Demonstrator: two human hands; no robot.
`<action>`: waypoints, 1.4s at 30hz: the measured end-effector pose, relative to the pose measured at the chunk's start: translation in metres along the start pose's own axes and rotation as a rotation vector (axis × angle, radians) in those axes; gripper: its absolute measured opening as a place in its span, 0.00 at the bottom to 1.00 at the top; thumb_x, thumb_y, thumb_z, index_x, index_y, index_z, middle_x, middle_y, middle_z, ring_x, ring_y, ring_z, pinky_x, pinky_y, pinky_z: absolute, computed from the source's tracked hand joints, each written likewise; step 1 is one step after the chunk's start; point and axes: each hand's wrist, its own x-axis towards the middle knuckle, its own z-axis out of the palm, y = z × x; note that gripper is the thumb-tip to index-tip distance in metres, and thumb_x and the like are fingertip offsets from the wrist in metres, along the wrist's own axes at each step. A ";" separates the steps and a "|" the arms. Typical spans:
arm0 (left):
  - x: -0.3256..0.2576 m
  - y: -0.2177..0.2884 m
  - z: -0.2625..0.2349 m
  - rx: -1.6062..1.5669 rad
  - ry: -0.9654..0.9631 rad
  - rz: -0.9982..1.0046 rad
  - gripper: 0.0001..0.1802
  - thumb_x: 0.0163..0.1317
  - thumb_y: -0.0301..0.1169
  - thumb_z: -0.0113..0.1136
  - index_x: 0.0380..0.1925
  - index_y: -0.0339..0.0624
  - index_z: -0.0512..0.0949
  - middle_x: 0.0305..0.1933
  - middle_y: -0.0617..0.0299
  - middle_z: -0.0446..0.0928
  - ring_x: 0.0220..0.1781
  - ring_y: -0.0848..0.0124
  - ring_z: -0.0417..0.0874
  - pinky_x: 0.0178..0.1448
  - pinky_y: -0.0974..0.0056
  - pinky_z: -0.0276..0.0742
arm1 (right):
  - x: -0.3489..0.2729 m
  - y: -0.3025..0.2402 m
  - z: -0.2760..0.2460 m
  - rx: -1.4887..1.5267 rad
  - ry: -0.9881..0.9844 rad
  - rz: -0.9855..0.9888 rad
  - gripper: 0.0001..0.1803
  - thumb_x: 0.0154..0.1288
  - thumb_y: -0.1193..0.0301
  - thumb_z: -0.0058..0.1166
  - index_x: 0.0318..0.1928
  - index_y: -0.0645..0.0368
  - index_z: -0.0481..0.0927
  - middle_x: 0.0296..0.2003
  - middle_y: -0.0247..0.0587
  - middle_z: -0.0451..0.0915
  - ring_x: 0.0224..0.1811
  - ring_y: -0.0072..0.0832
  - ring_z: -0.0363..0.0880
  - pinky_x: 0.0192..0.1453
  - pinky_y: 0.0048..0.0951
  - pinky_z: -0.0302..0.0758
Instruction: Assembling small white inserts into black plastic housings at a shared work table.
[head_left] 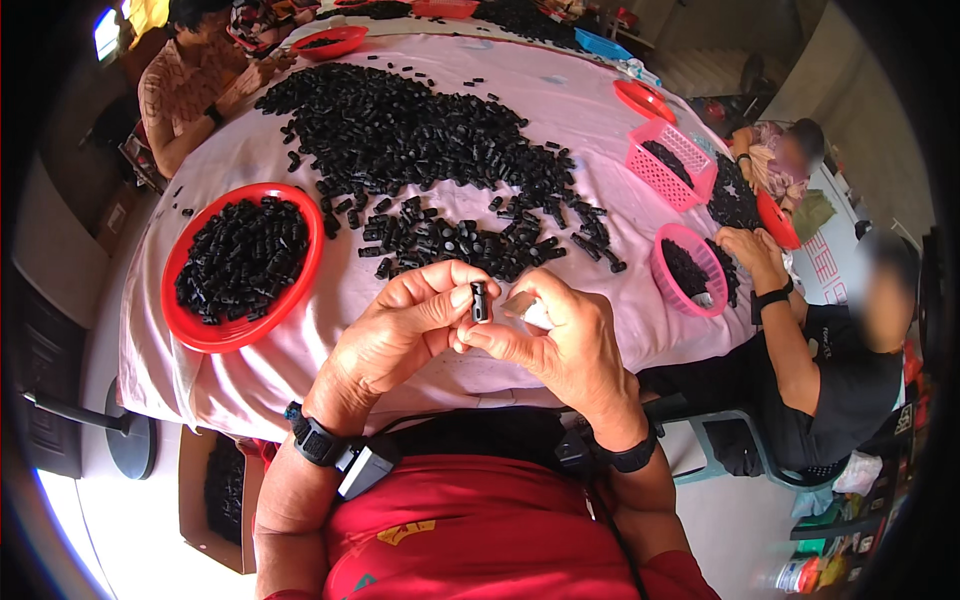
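Here, by the table's [450,385] near edge, the left hand [412,318] is pinching a black part [480,303], seemingly working it; the right hand [572,342], contents unclear, is curling close, probably needing steadiness next.

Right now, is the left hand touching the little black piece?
Touching: in the head view, the left hand has its thumb against the side of the black piece.

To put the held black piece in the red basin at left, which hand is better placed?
Probably the left hand: it pinches the black piece and is nearer the red basin.
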 end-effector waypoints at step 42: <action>-0.003 0.003 0.016 0.175 -0.001 0.005 0.13 0.72 0.36 0.54 0.50 0.42 0.76 0.41 0.73 0.75 0.37 0.85 0.70 0.43 0.77 0.68 | -0.003 -0.002 0.000 -0.202 0.081 -0.135 0.30 0.52 0.42 0.65 0.26 0.57 0.72 0.16 0.39 0.74 0.18 0.35 0.77 0.20 0.36 0.69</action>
